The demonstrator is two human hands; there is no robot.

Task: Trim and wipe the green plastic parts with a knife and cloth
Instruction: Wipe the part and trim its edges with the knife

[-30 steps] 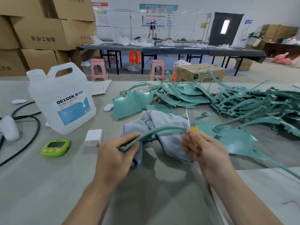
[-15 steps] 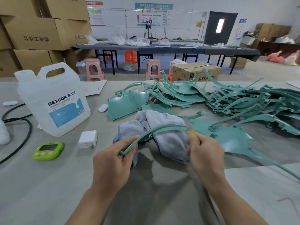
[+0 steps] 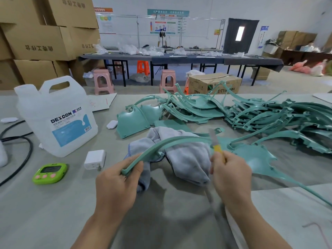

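Both forearms reach in from the near edge of the surface (image 3: 53,212), the backs of the hands turned up toward the camera. The left hand (image 3: 116,184) has its fingers curled round the near end of a long curved green part (image 3: 161,144), with the thumb laid along its top edge. From that grip the part arcs up and to the right, crossing above the crumpled grey cloth (image 3: 186,159) that lies on the middle of the surface.

The right hand (image 3: 231,178) is closed round the yellow handle of a knife (image 3: 218,149), wrist bent slightly inward. The blurred blade points up and away and crosses the far stretch of the curved part. Whether the edge touches the plastic cannot be told.

A tangled pile of green parts (image 3: 251,114) spreads from the middle of the surface to its right edge and reaches back to the far edge. Toward the left edge stands a white jug (image 3: 55,115) labelled DEXCON. Nearer lie a white charger (image 3: 95,159) and a green timer (image 3: 49,173), with a black cable (image 3: 23,153) looping beside them.
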